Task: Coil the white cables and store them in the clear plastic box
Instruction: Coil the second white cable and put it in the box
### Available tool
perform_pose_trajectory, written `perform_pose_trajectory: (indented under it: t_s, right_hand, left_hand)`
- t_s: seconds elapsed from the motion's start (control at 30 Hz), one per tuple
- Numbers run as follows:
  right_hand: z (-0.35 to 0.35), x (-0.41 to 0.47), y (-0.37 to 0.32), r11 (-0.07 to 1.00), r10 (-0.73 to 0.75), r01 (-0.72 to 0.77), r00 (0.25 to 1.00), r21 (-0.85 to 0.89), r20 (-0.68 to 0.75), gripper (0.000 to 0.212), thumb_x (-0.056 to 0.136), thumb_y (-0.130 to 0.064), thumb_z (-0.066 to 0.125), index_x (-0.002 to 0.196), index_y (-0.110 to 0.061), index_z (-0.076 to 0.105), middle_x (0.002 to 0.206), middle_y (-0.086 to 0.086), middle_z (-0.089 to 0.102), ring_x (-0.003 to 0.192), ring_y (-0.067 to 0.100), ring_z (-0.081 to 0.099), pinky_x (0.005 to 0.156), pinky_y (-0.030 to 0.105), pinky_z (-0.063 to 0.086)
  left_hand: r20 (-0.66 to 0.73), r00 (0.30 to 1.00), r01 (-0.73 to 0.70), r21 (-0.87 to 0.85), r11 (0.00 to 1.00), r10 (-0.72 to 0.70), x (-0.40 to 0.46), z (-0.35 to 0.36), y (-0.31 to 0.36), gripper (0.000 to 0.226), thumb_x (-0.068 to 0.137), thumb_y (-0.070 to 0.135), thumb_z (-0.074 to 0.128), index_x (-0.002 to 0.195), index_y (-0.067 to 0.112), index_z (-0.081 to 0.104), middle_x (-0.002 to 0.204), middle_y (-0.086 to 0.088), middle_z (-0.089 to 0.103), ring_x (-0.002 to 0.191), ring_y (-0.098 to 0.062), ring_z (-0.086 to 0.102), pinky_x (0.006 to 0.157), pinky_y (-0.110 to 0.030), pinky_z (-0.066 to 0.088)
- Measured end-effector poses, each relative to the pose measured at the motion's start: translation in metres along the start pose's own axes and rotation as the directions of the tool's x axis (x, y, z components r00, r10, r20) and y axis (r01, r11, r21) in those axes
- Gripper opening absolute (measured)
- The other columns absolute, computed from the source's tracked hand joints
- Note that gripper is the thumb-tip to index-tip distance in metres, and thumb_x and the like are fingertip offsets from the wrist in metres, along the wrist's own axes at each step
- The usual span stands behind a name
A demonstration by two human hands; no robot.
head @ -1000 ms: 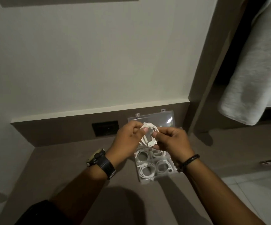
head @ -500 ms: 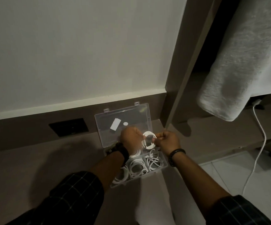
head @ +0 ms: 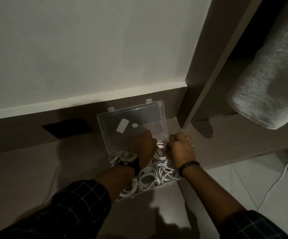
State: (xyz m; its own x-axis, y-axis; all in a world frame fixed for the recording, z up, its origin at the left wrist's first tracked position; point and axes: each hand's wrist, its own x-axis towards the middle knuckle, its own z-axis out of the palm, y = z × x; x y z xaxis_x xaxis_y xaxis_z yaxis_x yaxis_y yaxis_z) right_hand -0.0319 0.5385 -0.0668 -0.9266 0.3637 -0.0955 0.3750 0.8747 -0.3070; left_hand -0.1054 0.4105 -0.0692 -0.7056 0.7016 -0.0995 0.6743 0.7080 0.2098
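Note:
The clear plastic box (head: 164, 185) stands on the brown counter against the wall, its lid (head: 131, 125) raised. Several coiled white cables (head: 148, 180) fill its compartments. My left hand (head: 143, 145), with a watch on the wrist, and my right hand (head: 179, 149), with a black wristband, are both down in the back part of the box. Between them lies one coiled white cable (head: 160, 151), low in the back compartment, pinched from either side. My fingertips are hidden behind the backs of my hands.
A black wall socket (head: 67, 127) sits left of the box. A brown upright panel (head: 200, 83) rises just right of it. A grey towel (head: 269, 83) hangs at the right, with a loose white cord (head: 286, 166) trailing to the tiled floor (head: 243, 183).
Both hands have gone down from in front of the lid into the box, carrying the coil with them. The view has drawn closer and shifted so the box sits more central.

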Motion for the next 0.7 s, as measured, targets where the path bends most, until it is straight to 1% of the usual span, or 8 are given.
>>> perform_pose_trajectory:
  t_s: [0.07,0.17,0.3,0.4,0.47,0.53,0.63,0.7]
  right_hand:
    - [-0.002,0.001,0.005,1.000,-0.007,0.005,0.997,0.018,0.072,0.016,0.078,-0.019,0.064,0.085,-0.005,0.070,0.100,0.018,0.059,0.094,0.040,0.054,0.079,0.036,0.046]
    - [-0.008,0.001,0.007,0.992,0.017,-0.031,0.994,0.125,0.110,0.017,0.082,-0.022,0.064,0.082,-0.006,0.069,0.103,0.017,0.058,0.093,0.035,0.057,0.077,0.030,0.044]
    - [-0.008,0.000,0.013,0.971,0.009,-0.046,0.988,0.236,0.153,0.030,0.083,-0.021,0.061,0.054,-0.022,0.055,0.085,0.008,0.053,0.084,0.025,0.055,0.069,0.022,0.032]
    - [-0.005,0.002,0.020,0.920,-0.017,-0.060,0.981,0.388,0.192,0.011,0.079,-0.015,0.069,0.072,-0.007,0.072,0.067,-0.004,0.057,0.066,0.008,0.054,0.064,0.020,0.042]
    - [-0.005,0.002,0.027,0.872,-0.006,-0.104,0.975,0.478,0.223,0.014,0.074,-0.011,0.075,0.088,-0.008,0.074,0.080,0.001,0.068,0.071,0.008,0.063,0.063,0.012,0.045]
    - [-0.005,0.002,0.031,0.854,0.004,-0.127,0.971,0.504,0.239,0.023,0.072,-0.007,0.077,0.094,-0.009,0.074,0.092,0.006,0.070,0.079,0.016,0.067,0.069,0.018,0.050]
    - [-0.006,0.001,0.029,0.859,-0.010,-0.111,0.972,0.500,0.233,0.017,0.070,-0.002,0.077,0.086,-0.008,0.075,0.079,0.000,0.067,0.070,0.007,0.063,0.066,0.014,0.047]
    - [-0.006,0.003,0.025,0.890,-0.018,-0.090,0.972,0.446,0.233,0.011,0.071,-0.002,0.075,0.067,-0.013,0.073,0.065,-0.006,0.062,0.059,-0.004,0.054,0.058,0.006,0.039]
  left_hand:
    - [0.013,1.000,-0.025,0.032,0.999,0.025,-0.001,-0.001,0.003,0.024,0.092,0.020,0.049,0.087,0.007,0.069,0.097,-0.013,0.061,0.089,-0.034,0.061,0.078,-0.042,0.050]
    - [0.115,0.991,-0.076,0.016,0.997,0.074,-0.002,-0.010,-0.001,0.021,0.090,0.015,0.049,0.088,0.004,0.067,0.098,-0.014,0.063,0.091,-0.032,0.061,0.070,-0.032,0.044]
    - [0.258,0.928,-0.302,0.092,0.949,0.270,-0.004,-0.025,-0.007,0.020,0.084,0.007,0.051,0.092,0.002,0.069,0.098,-0.018,0.064,0.090,-0.036,0.061,0.072,-0.036,0.046]
    - [0.317,0.884,-0.395,0.110,0.912,0.344,0.000,-0.028,-0.006,0.019,0.082,0.004,0.052,0.086,0.000,0.071,0.093,-0.022,0.068,0.087,-0.039,0.062,0.077,-0.041,0.049]
    - [0.334,0.877,-0.383,0.055,0.922,0.345,0.008,-0.029,-0.005,0.019,0.082,0.007,0.055,0.084,-0.001,0.072,0.092,-0.023,0.070,0.087,-0.040,0.064,0.081,-0.044,0.051]
    - [0.347,0.892,-0.312,0.008,0.950,0.290,0.016,-0.029,-0.004,0.021,0.084,0.013,0.057,0.088,0.000,0.072,0.096,-0.020,0.071,0.092,-0.038,0.065,0.085,-0.043,0.051]
    - [0.367,0.909,-0.224,0.033,0.974,0.197,0.021,-0.029,0.007,0.019,0.083,0.017,0.060,0.090,0.001,0.067,0.098,-0.019,0.069,0.093,-0.037,0.064,0.083,-0.042,0.053]
    - [0.366,0.914,-0.221,0.082,0.972,0.177,0.017,-0.032,0.021,0.019,0.082,0.016,0.061,0.092,0.000,0.064,0.100,-0.021,0.068,0.093,-0.039,0.064,0.081,-0.041,0.053]
